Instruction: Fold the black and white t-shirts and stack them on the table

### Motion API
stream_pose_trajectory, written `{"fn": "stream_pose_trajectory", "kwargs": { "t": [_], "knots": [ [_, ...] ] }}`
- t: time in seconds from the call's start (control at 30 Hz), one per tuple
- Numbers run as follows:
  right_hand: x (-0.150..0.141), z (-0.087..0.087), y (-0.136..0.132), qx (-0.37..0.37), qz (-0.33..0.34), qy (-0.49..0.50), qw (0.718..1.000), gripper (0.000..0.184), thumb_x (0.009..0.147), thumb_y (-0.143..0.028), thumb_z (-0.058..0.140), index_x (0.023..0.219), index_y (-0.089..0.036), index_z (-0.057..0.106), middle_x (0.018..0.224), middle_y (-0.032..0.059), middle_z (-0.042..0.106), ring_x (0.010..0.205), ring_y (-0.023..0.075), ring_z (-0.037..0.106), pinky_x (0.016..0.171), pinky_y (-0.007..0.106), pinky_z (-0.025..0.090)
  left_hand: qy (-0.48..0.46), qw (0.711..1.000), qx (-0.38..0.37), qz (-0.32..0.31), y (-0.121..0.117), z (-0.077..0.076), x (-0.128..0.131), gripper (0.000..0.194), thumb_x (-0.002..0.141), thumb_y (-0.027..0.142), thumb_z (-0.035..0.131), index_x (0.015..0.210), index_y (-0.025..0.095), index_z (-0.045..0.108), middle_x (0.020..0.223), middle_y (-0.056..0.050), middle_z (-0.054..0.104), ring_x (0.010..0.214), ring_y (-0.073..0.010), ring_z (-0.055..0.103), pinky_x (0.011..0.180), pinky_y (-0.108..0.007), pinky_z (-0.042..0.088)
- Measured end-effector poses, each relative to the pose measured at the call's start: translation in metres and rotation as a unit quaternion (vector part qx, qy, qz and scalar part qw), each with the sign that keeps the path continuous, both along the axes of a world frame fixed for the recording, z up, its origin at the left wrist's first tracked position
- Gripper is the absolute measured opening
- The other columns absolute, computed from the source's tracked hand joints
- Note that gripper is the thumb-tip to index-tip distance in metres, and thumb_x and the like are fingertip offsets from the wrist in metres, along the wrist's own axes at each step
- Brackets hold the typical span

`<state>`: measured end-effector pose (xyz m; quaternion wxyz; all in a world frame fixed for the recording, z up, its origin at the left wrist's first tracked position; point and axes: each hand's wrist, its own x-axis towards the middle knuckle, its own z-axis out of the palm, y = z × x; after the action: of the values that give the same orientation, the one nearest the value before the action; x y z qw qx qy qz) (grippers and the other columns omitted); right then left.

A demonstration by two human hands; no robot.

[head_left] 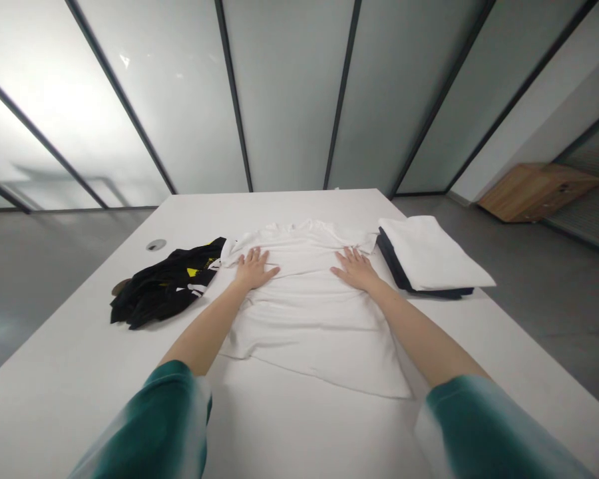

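Teal sleeves [144, 429]: nearest my remote view; bare forearms [212, 319] reach away from me over the white table [304, 432].
Hem [329, 378]: near end of the shirt, slanting, its right corner closer to me than its left.
White T-shirt [309, 316]: mid-table, spread out, creases running crosswise.
Long axis: runs hem to neckline [293, 227], away from me; the neck end points at the table's far edge.
Black garments [164, 286]: heaped left of the shirt, yellow and white print showing; I cannot tell whether they touch it.
Left hand [252, 268]: palm down on the shirt's upper left, fingers apart, thumb pointing inward.
Right hand [357, 268]: palm down on the upper right, fingers apart, thumb inward.
Folded stack [432, 256]: white over dark cloth, just beside the shirt's right side.
Grey disc [156, 245]: on the tabletop, beyond the heap.
Wooden cabinet [534, 189]: far right, well apart from the table.
Frosted partition [289, 93]: dark-framed, behind everything.
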<state>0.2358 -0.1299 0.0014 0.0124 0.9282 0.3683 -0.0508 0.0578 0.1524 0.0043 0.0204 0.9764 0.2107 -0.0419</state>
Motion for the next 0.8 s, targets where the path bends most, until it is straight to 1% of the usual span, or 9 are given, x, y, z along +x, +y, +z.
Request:
{"fn": "stream_pose_trajectory", "kwargs": {
  "t": [0.13,0.3,0.37,0.43,0.5,0.57,0.63,0.7,0.8],
  "knots": [
    [0.010,-0.003,0.005,0.011,0.002,-0.003,1.000,0.075,0.096,-0.065,0.027,0.158,-0.022,0.028,0.166,0.0121,0.016,0.152,0.0344,0.013,0.120,0.052,0.016,-0.009,1.000,0.001,0.001,0.007,-0.003,0.005,0.082,0.093,0.071,0.027,0.158,0.020,0.025,0.166,-0.013,0.016,0.152,-0.0334,0.014,0.120,-0.053,0.015],
    [0.007,-0.007,0.002,0.012,0.016,-0.002,1.000,0.074,0.097,-0.064,0.029,0.156,-0.020,0.030,0.166,0.0135,0.018,0.152,0.0331,0.013,0.119,0.050,0.017,-0.035,0.999,-0.002,-0.013,0.004,-0.007,-0.003,0.080,0.094,0.067,0.029,0.156,0.015,0.030,0.164,-0.017,0.022,0.151,-0.0348,0.016,0.120,-0.055,0.016],
    [0.003,-0.004,0.000,0.015,0.013,-0.016,1.000,0.071,0.098,-0.060,0.032,0.155,-0.019,0.033,0.164,0.0146,0.022,0.151,0.0335,0.017,0.119,0.050,0.018,-0.065,0.998,-0.001,-0.013,0.002,-0.005,-0.007,0.075,0.096,0.061,0.032,0.153,0.013,0.035,0.162,-0.018,0.027,0.150,-0.0350,0.020,0.119,-0.055,0.019],
    [-0.004,0.002,-0.004,0.037,0.009,-0.052,0.998,0.067,0.098,-0.054,0.035,0.152,-0.015,0.038,0.162,0.0167,0.029,0.148,0.0345,0.024,0.118,0.050,0.020,-0.121,0.993,0.006,-0.018,0.000,0.002,-0.013,0.066,0.096,0.053,0.037,0.147,0.012,0.042,0.157,-0.019,0.036,0.147,-0.0344,0.029,0.117,-0.052,0.025],
    [-0.016,0.010,-0.012,0.072,0.015,-0.091,0.993,0.060,0.098,-0.047,0.038,0.146,-0.012,0.046,0.154,0.0187,0.041,0.141,0.0347,0.036,0.115,0.049,0.025,-0.177,0.983,0.013,-0.034,-0.003,0.012,-0.026,0.054,0.096,0.047,0.040,0.136,0.013,0.053,0.145,-0.019,0.051,0.136,-0.0333,0.043,0.112,-0.049,0.034],
    [-0.036,0.017,-0.025,0.098,0.024,-0.106,0.989,0.051,0.097,-0.042,0.039,0.135,-0.013,0.057,0.140,0.0185,0.056,0.129,0.0330,0.049,0.108,0.046,0.034,-0.203,0.977,0.011,-0.067,-0.006,0.020,-0.047,0.043,0.095,0.045,0.042,0.118,0.015,0.063,0.123,-0.017,0.063,0.120,-0.0315,0.055,0.103,-0.047,0.042],
    [-0.062,0.019,-0.042,0.099,0.032,-0.092,0.990,0.045,0.098,-0.042,0.038,0.123,-0.016,0.064,0.126,0.0163,0.065,0.116,0.0304,0.057,0.100,0.043,0.041,-0.194,0.975,-0.001,-0.112,-0.012,0.024,-0.073,0.038,0.095,0.045,0.042,0.106,0.017,0.065,0.106,-0.014,0.067,0.107,-0.0295,0.060,0.097,-0.045,0.046],
    [-0.089,0.014,-0.058,0.086,0.042,-0.072,0.993,0.047,0.098,-0.047,0.036,0.123,-0.019,0.065,0.125,0.0149,0.065,0.114,0.0293,0.058,0.098,0.042,0.043,-0.170,0.972,-0.014,-0.163,-0.018,0.020,-0.099,0.040,0.095,0.048,0.043,0.109,0.017,0.065,0.109,-0.014,0.067,0.107,-0.0284,0.061,0.097,-0.045,0.047],
    [-0.119,-0.001,-0.075,0.056,0.039,-0.055,0.996,0.062,0.097,-0.058,0.035,0.142,-0.019,0.052,0.147,0.0165,0.051,0.135,0.0334,0.046,0.108,0.048,0.037,-0.129,0.970,-0.019,-0.207,-0.027,0.005,-0.132,0.055,0.094,0.054,0.044,0.133,0.018,0.056,0.141,-0.016,0.055,0.131,-0.0302,0.049,0.108,-0.046,0.040]
  ]
}}
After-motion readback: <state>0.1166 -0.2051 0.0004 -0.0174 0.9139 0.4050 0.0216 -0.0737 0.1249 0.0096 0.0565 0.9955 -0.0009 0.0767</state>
